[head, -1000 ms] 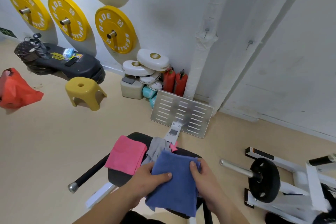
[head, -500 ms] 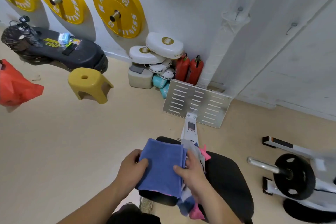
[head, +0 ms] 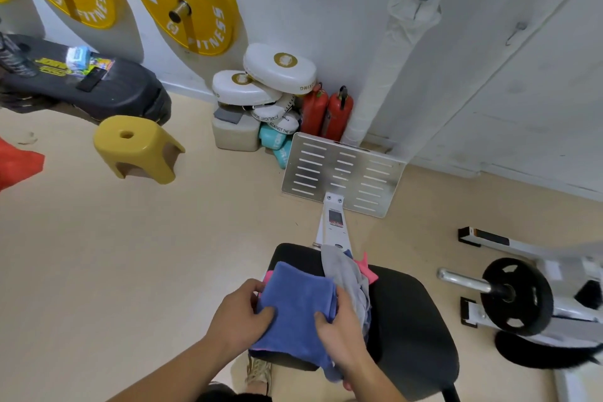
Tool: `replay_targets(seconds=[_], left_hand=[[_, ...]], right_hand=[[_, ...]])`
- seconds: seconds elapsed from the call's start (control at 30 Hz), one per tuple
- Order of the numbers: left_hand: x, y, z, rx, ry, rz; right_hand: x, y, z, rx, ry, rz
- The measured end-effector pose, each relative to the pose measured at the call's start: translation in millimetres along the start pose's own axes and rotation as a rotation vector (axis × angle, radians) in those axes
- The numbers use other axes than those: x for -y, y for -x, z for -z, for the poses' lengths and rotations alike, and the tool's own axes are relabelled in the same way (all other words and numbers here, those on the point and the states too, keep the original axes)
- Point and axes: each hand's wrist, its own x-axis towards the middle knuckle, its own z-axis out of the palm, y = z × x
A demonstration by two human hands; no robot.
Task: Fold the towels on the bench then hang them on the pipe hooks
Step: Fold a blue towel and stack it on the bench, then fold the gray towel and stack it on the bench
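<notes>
Left hand (head: 241, 320): fingers curled round the folded blue towel's (head: 293, 303) left edge, thumb on top.
Right hand (head: 339, 326): pinches its right edge.
Blue towel: on the desk's (head: 411, 320) left end, now atop the pink towel (head: 266, 277); a second ago it was beside it.
Grey towel (head: 346, 274): at its 2 o'clock.
Pipe (head: 385, 75): far off, at 1 o'clock.

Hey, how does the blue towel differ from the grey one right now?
The blue towel is folded into a flat rectangle; the grey towel lies crumpled, unfolded. The left hand and right hand grip the blue towel; neither holds the grey towel. Both lie on the bench, side by side.
</notes>
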Motion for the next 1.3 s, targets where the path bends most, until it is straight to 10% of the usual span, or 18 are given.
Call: replay_targets(seconds=[0.13,0.33,0.73,0.93,1.3], left_hand=[[10.8,-9.7,-3.5,-0.071,-0.198,-0.023],[6.6,-11.2,-19.5,0.008,-0.605,-0.643],[3.5,-16.6,-39.8,0.163,-0.808,-0.523],[-6.8,-14.6,-42.6,0.137,-0.826,-0.534],[-12.2,13.7,-25.1,-0.015,-0.637,-0.614]], right_hand=[[4.0,-6.1,3.4,-0.034,0.137,0.055],[1.7,7.1,21.9,0.094,0.602,0.328],[-13.3,2.5,17.1,0.166,0.639,0.375],[-34.9,-9.8,67.3,-0.258,0.347,0.200],[-53.4,-62.3,71.4,-0.124,0.209,-0.086]])
